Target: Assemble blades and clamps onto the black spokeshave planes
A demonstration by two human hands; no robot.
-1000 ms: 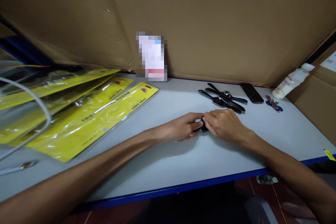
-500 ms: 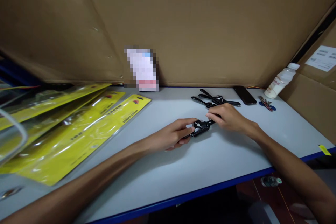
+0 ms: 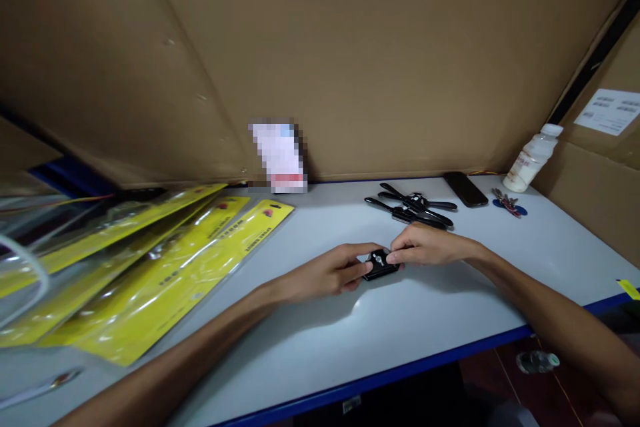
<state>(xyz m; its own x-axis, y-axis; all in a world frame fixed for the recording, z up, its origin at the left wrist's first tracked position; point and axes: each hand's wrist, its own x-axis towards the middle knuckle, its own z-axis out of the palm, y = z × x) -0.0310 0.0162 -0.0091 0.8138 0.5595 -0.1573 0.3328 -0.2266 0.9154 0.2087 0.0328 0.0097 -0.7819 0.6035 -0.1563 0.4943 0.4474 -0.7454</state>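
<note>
Over the middle of the table, a black spokeshave [image 3: 381, 269] is held between both hands, its flat body and silvery screw parts facing up. My left hand [image 3: 337, 271] is closed around its left end, the thumb on the body. At the other end, my right hand [image 3: 423, 245] grips the spokeshave with the thumb close to the screws. Both handles are hidden by the fingers. Just beyond my right hand, more black spokeshaves [image 3: 413, 205] lie crossed over one another on the table.
Yellow cards with clear plastic blister packs [image 3: 200, 280] are spread on the left. A pixelated phone-like panel [image 3: 281, 157] leans against the cardboard wall [image 3: 375, 60]. At the right are a dark phone [image 3: 466, 189], keys [image 3: 509, 203] and a white bottle [image 3: 531, 159].
My right hand has shifted left along the spokeshave, from its right handle to beside the screws. My left hand keeps its hold. The camera view has tilted slightly.
</note>
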